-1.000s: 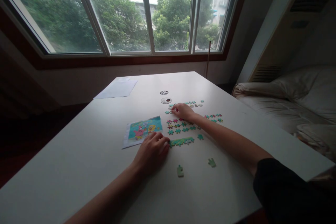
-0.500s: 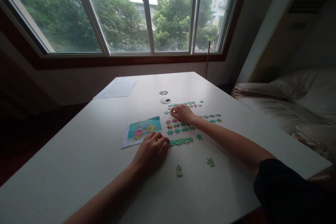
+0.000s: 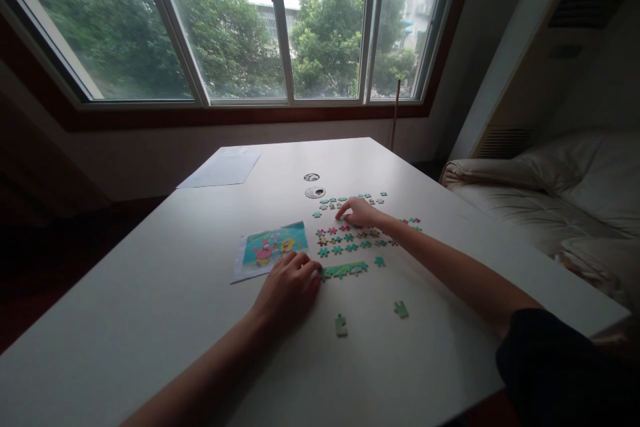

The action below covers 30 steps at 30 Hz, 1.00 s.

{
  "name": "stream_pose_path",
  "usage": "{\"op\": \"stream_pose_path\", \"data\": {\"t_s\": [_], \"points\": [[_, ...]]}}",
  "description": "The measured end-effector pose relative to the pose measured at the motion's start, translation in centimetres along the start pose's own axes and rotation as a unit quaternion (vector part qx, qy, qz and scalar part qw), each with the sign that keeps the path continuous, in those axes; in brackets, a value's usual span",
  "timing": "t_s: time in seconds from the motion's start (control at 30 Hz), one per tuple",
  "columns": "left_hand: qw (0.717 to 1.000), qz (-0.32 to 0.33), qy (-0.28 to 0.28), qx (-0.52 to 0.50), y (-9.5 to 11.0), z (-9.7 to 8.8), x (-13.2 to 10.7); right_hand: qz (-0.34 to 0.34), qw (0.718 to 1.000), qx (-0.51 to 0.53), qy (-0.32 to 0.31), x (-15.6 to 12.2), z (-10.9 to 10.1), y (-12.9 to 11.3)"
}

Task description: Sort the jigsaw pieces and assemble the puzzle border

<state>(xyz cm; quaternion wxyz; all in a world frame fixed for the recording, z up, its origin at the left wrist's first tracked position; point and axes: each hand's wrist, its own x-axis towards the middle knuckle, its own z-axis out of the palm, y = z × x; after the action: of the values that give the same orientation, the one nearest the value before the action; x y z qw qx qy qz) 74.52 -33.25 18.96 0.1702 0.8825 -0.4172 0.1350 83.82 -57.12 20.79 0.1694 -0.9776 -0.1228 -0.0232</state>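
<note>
My right hand (image 3: 361, 213) reaches over the loose jigsaw pieces, thumb and fingers closed at a small teal puzzle piece (image 3: 346, 217). My left hand (image 3: 293, 283) rests on the table, fingers loosely bent and a little apart. Its fingertips touch the left end of a joined green puzzle strip (image 3: 345, 271), and its knuckles overlap the lower edge of a cartoon picture sheet (image 3: 273, 247). Rows of loose puzzle pieces (image 3: 338, 249) lie beyond the strip, some hidden under my right forearm. One single puzzle piece (image 3: 379, 261) sits just right of the strip.
Nearer to me are two separate greenish pieces, one puzzle piece (image 3: 341, 325) on the left and another puzzle piece (image 3: 401, 309) on the right. Two round fittings (image 3: 315, 193) and a paper sheet (image 3: 223, 167) are farther back on the white table (image 3: 165, 293). A sofa (image 3: 505, 190) stands at right.
My right hand has shifted right across the loose pieces, and the teal piece at its fingertips appears to have moved along. My left hand stays in place.
</note>
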Motion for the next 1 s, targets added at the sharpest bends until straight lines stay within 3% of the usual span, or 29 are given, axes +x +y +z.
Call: {"op": "stream_pose_path", "data": {"t_s": [0.1,0.27,0.47,0.7,1.0], "points": [[1.0,-0.002,-0.003,-0.001,-0.1,0.0,0.0,0.001,1.0,-0.001,0.017,-0.5,-0.3,0.3],[1.0,-0.003,-0.01,0.001,0.0,0.0,0.1,0.075,0.996,-0.024,0.048,-1.2,-0.1,0.4],[1.0,-0.001,-0.002,0.002,0.1,0.1,0.1,0.126,0.992,-0.014,-0.006,-0.4,0.0,0.4],[1.0,0.001,-0.006,0.001,0.1,0.0,0.1,0.141,0.984,0.074,-0.086,1.6,-0.8,1.2],[1.0,0.003,-0.004,-0.003,-0.1,0.1,0.0,0.132,0.97,0.186,-0.078,1.4,-0.1,1.5]]}}
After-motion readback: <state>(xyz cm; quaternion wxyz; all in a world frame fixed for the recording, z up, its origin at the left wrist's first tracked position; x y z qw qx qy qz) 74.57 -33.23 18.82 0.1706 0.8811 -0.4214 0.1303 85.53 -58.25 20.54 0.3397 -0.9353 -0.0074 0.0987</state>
